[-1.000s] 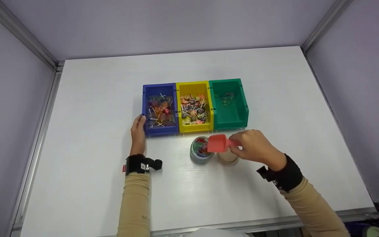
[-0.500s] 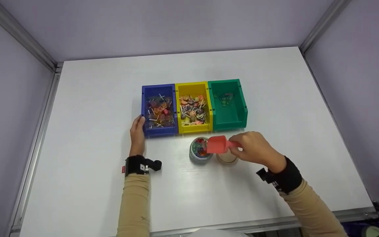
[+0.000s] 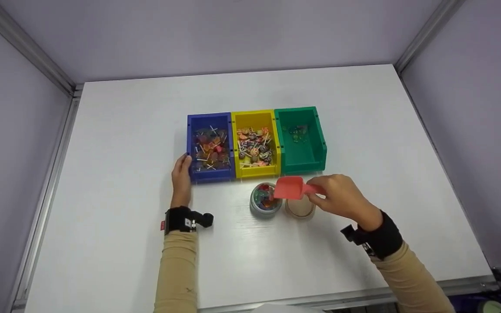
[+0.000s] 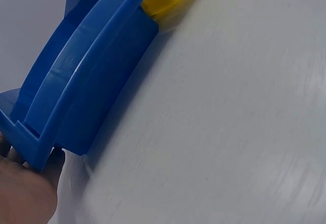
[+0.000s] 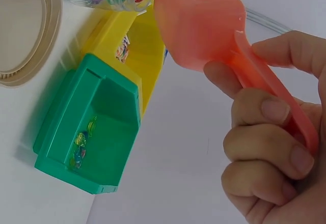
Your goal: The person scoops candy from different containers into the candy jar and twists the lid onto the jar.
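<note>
My right hand [image 3: 339,198] grips the handle of a small red scoop [image 3: 289,188], fingers curled round it in the right wrist view. The scoop's front edge reaches over the rim of a glass jar [image 3: 257,213]. Colourful pieces [image 3: 264,196] fill the jar to near its mouth. No pieces show on the visible part of the scoop. At the left, my left hand [image 3: 182,182] rests against the blue bin [image 3: 212,174] near its front corner, its fingers lying along the outer side. In the left wrist view, part of that hand is cut off by the frame.
A round beige lid [image 3: 300,208] lies right of the jar. The yellow bin [image 3: 257,171] beside the blue one holds small lollipops; the blue bin holds clear-wrapped ones. A few small shiny pieces lie in the green bin [image 3: 305,156]. Walls enclose the white table [image 3: 242,269].
The right hand and scoop have shifted slightly right and tilted a little, uncovering more of the lid. Pieces in the jar look rearranged, with an orange one showing. The left hand stays put.
</note>
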The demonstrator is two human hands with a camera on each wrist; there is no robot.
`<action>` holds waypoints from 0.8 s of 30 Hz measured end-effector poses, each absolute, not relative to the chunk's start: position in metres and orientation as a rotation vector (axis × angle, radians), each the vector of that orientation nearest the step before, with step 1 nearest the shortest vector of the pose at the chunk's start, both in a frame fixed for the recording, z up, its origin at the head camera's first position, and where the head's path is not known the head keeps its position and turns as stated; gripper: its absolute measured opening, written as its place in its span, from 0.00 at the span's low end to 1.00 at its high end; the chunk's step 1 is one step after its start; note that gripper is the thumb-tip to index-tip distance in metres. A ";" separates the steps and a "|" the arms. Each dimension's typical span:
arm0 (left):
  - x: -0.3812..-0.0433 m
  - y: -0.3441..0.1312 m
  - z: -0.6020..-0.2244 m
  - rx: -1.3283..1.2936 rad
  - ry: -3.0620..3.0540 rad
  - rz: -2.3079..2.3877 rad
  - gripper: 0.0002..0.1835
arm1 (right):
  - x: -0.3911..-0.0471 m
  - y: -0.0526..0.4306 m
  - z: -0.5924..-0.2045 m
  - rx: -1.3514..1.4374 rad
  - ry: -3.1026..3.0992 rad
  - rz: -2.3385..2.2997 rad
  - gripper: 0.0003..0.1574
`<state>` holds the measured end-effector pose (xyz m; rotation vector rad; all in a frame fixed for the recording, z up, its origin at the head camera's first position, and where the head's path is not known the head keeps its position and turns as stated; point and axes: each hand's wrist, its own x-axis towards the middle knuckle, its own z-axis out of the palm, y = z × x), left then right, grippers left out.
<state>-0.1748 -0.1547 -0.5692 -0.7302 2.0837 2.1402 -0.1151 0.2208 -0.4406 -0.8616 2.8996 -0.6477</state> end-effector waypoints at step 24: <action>-0.176 -0.156 -0.571 -0.711 2.146 2.121 0.30 | -0.177 0.226 -0.487 -0.011 3.022 -0.905 0.17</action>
